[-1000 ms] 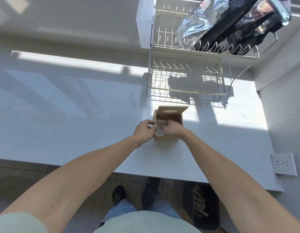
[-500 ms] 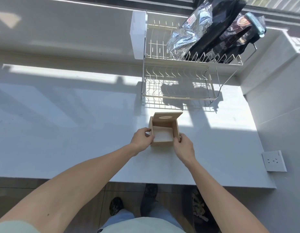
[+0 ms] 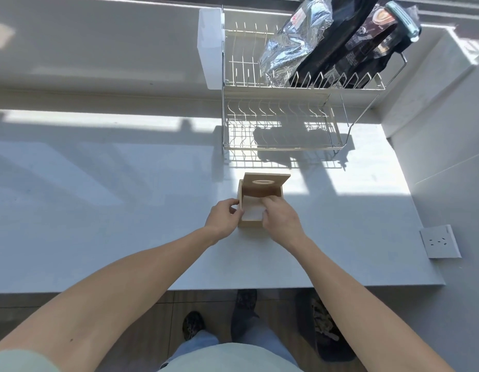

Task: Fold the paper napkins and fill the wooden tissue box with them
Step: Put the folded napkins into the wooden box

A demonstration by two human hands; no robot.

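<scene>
Since half a second ago the right hand [image 3: 280,218] has moved from the outer right wall of the wooden tissue box [image 3: 250,224] up over its open top, and its fingers now reach down into the box, onto the white napkins [image 3: 252,210] that lie inside. On the left, the left hand [image 3: 224,217] stays almost where it was: it grasps the left wall of the box near the front corner, thumb and fingers pinched on the wooden edge, and so it steadies the box. In the middle, the box stands on the white counter [image 3: 125,210], a little in front of the wire dish rack [image 3: 281,124], and its lid [image 3: 266,182] with the oval slot is tilted up at the back, as before. The right hand is partly curled, and it is not possible to tell if it pinches a napkin or only presses on the stack, because the hand hides the fingertips. The change probably means that the person is pushing the folded napkins down flat, so the filling step is near its end; closing the lid seems still to be done. No loose napkins show on the counter. On the far right, a wall socket [image 3: 439,241] sits beside the counter edge.
</scene>
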